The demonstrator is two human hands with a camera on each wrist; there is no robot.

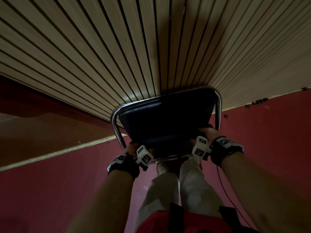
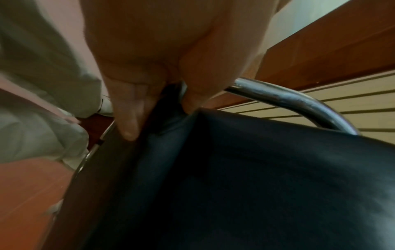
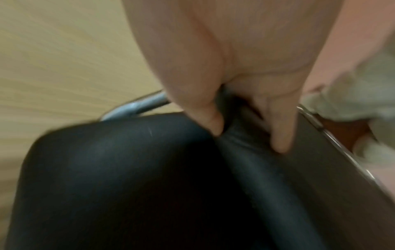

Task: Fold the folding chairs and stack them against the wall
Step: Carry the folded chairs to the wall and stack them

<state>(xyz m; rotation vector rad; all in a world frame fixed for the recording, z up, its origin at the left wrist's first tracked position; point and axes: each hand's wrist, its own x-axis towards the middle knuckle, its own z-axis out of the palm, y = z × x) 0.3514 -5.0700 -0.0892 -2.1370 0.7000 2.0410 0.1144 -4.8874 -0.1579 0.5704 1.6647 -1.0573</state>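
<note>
Both arms reach forward and down. The left hand (image 1: pixel 130 148) and right hand (image 1: pixel 207 133) each grasp a near corner of the folding chair (image 1: pixel 168 118) (thumb above the black padding, fingers beneath), its chrome frame (image 1: pixel 218 105) beyond them toward the slatted wall (image 1: pixel 117 56).

head view downward, wrist views close on chair (image 1: pixel 168 118)

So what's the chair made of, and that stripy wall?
The chair's frame looks like shiny chromed metal tube: it glints and mirrors light. Its black pad seems like smooth vinyl or leather, with a soft sheen and creases where both hands pinch it. The wall looks like pale wood slats with faint grain and dark grooves, though it could be laminate.
</note>
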